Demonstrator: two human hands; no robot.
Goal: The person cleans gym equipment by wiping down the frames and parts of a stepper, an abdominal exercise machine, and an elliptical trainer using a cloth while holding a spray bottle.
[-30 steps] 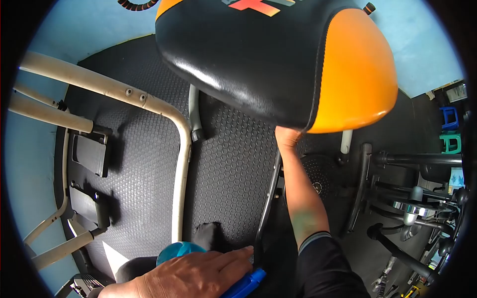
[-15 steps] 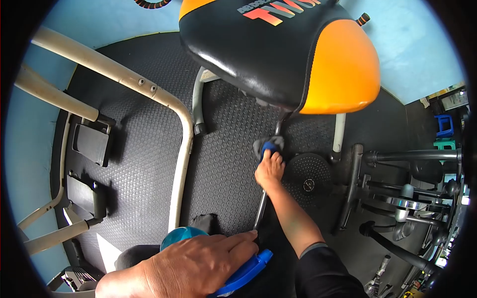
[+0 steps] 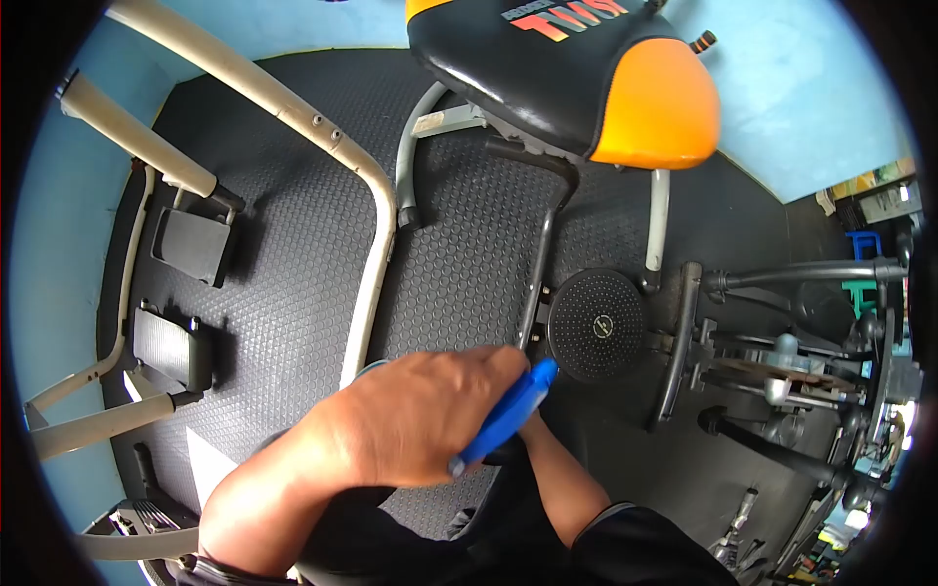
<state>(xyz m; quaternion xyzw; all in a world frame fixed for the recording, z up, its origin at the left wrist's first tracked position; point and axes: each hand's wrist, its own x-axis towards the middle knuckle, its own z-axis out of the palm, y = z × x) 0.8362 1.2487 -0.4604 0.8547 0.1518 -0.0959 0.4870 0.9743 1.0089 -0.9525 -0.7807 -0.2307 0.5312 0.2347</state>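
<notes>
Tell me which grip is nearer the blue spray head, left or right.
Left: the left grip holds the blue spray head. The right forearm disappears behind it, with the right grip hidden.

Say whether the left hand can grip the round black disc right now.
Probably not: the left hand is busy holding the blue spray bottle, although nothing covers the disc.

"Which words can be read?"

"On the black-and-orange padded seat (image 3: 557,83), large slanted capitals (image 3: 576,18) appear to read TWIST; the smaller line (image 3: 531,12) above begins AB, the rest blurred."

"And the round studded disc (image 3: 576,342)?"

"A pale central emblem (image 3: 603,326), too small to read."
</notes>
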